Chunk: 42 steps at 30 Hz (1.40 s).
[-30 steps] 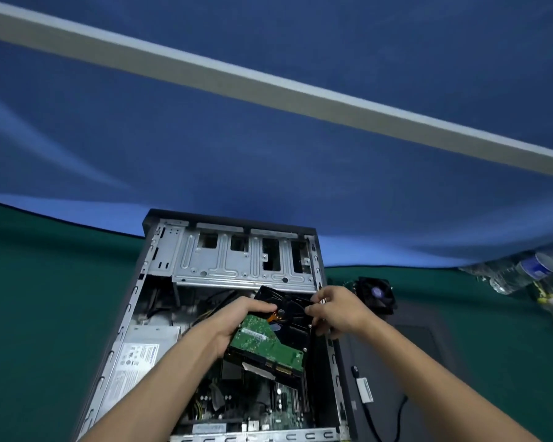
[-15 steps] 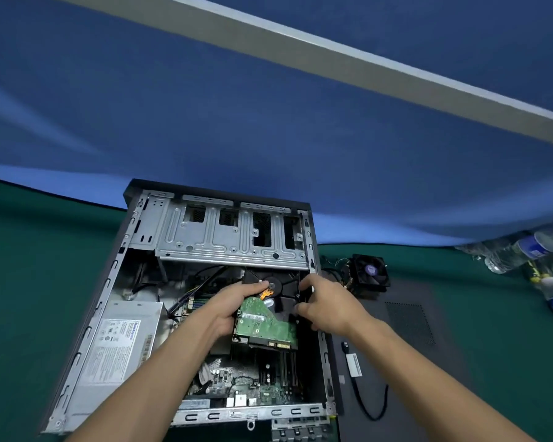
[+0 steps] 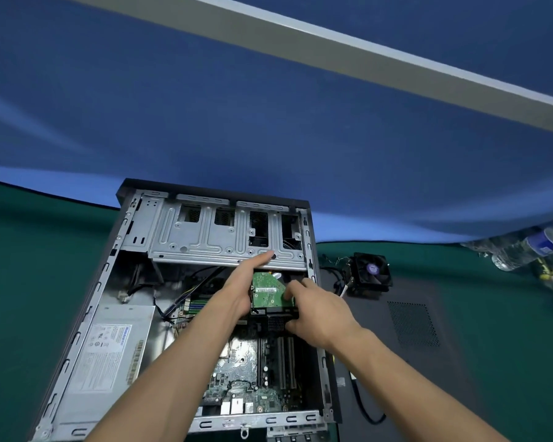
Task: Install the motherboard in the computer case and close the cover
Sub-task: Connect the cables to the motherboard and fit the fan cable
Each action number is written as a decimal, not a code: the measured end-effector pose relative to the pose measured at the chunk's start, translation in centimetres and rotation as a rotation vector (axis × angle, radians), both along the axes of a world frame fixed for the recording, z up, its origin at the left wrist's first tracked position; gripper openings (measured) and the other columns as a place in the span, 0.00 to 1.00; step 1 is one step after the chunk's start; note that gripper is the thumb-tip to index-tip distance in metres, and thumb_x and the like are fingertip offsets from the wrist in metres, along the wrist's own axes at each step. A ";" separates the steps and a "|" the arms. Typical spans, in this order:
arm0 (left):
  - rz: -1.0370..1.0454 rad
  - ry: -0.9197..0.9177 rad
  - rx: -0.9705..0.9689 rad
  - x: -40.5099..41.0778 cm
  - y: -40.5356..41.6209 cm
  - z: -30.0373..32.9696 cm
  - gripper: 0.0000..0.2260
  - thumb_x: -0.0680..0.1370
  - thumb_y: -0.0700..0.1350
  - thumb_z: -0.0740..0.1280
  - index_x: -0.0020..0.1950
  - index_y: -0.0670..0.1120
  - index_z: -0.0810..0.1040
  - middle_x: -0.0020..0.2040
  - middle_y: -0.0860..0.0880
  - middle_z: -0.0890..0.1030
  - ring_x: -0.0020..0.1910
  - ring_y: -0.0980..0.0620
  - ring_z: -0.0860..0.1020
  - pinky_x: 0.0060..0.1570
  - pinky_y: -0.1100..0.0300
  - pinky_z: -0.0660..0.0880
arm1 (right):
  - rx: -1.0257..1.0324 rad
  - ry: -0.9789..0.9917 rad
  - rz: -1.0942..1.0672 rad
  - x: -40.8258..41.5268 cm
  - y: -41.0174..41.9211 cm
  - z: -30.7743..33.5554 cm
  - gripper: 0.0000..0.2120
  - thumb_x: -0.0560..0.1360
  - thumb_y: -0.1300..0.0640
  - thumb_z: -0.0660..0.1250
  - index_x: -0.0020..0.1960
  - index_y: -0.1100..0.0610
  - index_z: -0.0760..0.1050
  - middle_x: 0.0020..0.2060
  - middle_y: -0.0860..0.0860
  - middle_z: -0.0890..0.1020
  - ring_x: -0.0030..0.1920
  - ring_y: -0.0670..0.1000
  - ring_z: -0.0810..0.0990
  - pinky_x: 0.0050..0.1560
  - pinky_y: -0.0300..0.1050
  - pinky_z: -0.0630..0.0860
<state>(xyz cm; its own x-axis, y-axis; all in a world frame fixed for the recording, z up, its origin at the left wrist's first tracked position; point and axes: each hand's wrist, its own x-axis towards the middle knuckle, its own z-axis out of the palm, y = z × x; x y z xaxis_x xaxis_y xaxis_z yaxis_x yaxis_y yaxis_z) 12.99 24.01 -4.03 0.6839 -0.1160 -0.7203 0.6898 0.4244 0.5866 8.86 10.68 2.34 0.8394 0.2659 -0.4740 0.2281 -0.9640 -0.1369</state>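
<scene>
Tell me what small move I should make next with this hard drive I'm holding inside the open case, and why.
Probably slide the hard drive a little further up under the metal drive cage. Its far end is just at the cage's lower edge, while the near end is over the motherboard. The left hand lies along its left side and the right hand holds its near right corner, so both can guide it.

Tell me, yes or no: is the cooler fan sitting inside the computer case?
No, the cooler fan sits on the table right of the computer case, outside its wall.
</scene>
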 end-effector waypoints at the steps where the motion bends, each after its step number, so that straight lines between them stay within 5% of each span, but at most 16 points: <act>1: 0.017 0.006 0.011 0.1 -0.3 0.0 0.28 0.66 0.55 0.75 0.63 0.46 0.76 0.69 0.42 0.70 0.69 0.41 0.67 0.69 0.42 0.62 | -0.009 -0.028 -0.008 -0.1 0.0 -0.1 0.19 0.75 0.56 0.67 0.64 0.53 0.67 0.60 0.51 0.71 0.52 0.56 0.78 0.45 0.44 0.68; 6: 0.129 0.087 0.012 0.1 -0.6 -0.3 0.25 0.67 0.50 0.75 0.61 0.45 0.77 0.63 0.41 0.76 0.60 0.40 0.75 0.62 0.46 0.72 | -0.013 -0.109 0.011 -0.2 -0.1 -0.8 0.16 0.75 0.62 0.64 0.62 0.55 0.69 0.58 0.52 0.72 0.49 0.57 0.79 0.40 0.45 0.67; 12: 0.220 0.153 0.087 -0.3 -0.6 -0.5 0.33 0.66 0.52 0.76 0.67 0.42 0.70 0.64 0.41 0.74 0.61 0.40 0.74 0.61 0.43 0.71 | 0.012 -0.169 0.056 0.6 -0.3 -1.3 0.11 0.78 0.55 0.65 0.58 0.57 0.70 0.54 0.53 0.77 0.50 0.57 0.79 0.42 0.45 0.67; 17: 0.261 0.239 0.028 -1.3 -0.7 0.2 0.32 0.70 0.55 0.73 0.69 0.47 0.65 0.69 0.41 0.66 0.51 0.38 0.76 0.40 0.48 0.80 | 0.068 -0.250 -0.130 1.3 -0.1 -2.3 0.05 0.81 0.58 0.58 0.55 0.58 0.68 0.50 0.55 0.80 0.46 0.58 0.80 0.38 0.46 0.68; 20: 0.362 0.273 -0.040 -1.1 -0.7 0.8 0.32 0.72 0.48 0.74 0.71 0.44 0.64 0.70 0.38 0.65 0.54 0.33 0.74 0.46 0.44 0.79 | 0.112 -0.217 -0.150 1.9 -0.2 -2.1 0.05 0.80 0.54 0.59 0.49 0.55 0.65 0.48 0.54 0.80 0.44 0.58 0.78 0.38 0.45 0.66; 23: 0.486 0.258 -0.101 -0.5 -1.3 1.2 0.26 0.73 0.39 0.72 0.67 0.38 0.65 0.55 0.35 0.71 0.47 0.37 0.75 0.50 0.45 0.78 | 0.138 -0.172 -0.115 2.1 -0.9 -1.7 0.10 0.77 0.50 0.64 0.48 0.52 0.63 0.47 0.52 0.79 0.41 0.55 0.75 0.39 0.44 0.65; 26: 0.592 0.270 -0.122 0.2 -1.8 1.0 0.20 0.74 0.34 0.69 0.63 0.36 0.68 0.48 0.37 0.70 0.49 0.38 0.73 0.54 0.45 0.76 | 0.105 -0.209 -0.085 1.9 -1.1 -2.4 0.09 0.78 0.52 0.63 0.48 0.53 0.62 0.47 0.51 0.78 0.45 0.57 0.79 0.39 0.45 0.66; 31: 0.658 0.291 -0.078 0.0 -2.6 0.8 0.10 0.74 0.37 0.71 0.41 0.38 0.70 0.38 0.40 0.71 0.39 0.42 0.74 0.51 0.48 0.78 | 0.180 -0.270 -0.262 2.8 -1.2 -3.4 0.08 0.79 0.52 0.62 0.46 0.53 0.64 0.40 0.51 0.80 0.43 0.57 0.78 0.38 0.44 0.64; 36: 0.687 0.241 0.073 0.1 -3.4 0.8 0.11 0.75 0.41 0.71 0.39 0.39 0.71 0.36 0.43 0.72 0.33 0.47 0.72 0.43 0.52 0.80 | 0.180 -0.291 -0.282 3.2 -1.0 -3.7 0.08 0.79 0.52 0.62 0.45 0.53 0.64 0.39 0.52 0.80 0.42 0.57 0.77 0.38 0.44 0.64; 40: 0.664 0.193 0.127 -0.2 -3.4 1.1 0.11 0.76 0.43 0.70 0.48 0.37 0.73 0.43 0.42 0.74 0.35 0.46 0.76 0.30 0.61 0.77 | 0.422 -0.165 -0.437 3.1 -1.6 -3.1 0.13 0.77 0.50 0.65 0.36 0.51 0.68 0.29 0.45 0.76 0.33 0.50 0.76 0.35 0.43 0.68; 42: 0.615 0.180 0.128 -0.3 -3.0 1.3 0.11 0.75 0.42 0.71 0.49 0.37 0.74 0.40 0.42 0.74 0.38 0.45 0.77 0.36 0.58 0.79 | 0.632 -0.089 -0.564 2.4 -2.3 -2.8 0.15 0.77 0.51 0.65 0.33 0.52 0.67 0.24 0.45 0.74 0.26 0.49 0.75 0.33 0.42 0.70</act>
<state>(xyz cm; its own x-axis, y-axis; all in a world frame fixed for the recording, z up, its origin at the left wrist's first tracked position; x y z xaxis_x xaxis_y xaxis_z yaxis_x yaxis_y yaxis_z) 12.66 21.01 -2.77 0.4656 0.3523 -0.8119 0.4352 0.7077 0.5566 11.29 8.36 -0.48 0.9528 -0.0106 -0.3033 -0.2279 -0.6850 -0.6920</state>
